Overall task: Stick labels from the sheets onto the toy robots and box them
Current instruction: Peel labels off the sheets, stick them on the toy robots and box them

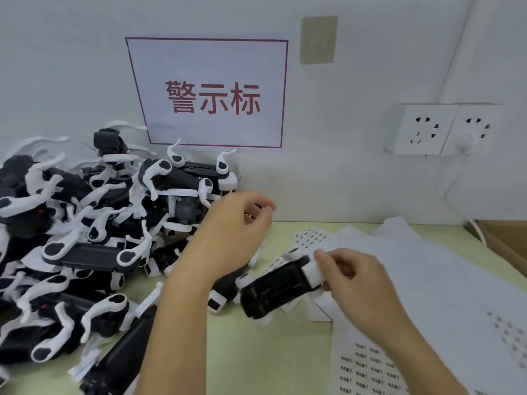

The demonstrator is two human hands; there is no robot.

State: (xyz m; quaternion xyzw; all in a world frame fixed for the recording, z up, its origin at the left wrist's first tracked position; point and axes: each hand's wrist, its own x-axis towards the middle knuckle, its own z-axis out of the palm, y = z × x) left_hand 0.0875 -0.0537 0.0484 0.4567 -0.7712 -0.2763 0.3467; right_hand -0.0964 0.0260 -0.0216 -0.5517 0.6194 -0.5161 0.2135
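Toy robot (278,286): right hand (359,283) grips its white end, steadying it for labelling; left hand (236,223) hovers, fingers curled, grip contents unclear.

Both hands curled (left hand (236,223) raised)

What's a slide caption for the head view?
Right hand holds a toy robot over label sheets; left hand hovers beside the robot pile.

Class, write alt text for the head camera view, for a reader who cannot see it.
A person's right hand holds a black-and-white toy robot over label sheets on a table, while the left hand hovers curled above. A heap of toy robots fills the left; a red-lettered sign hangs behind.
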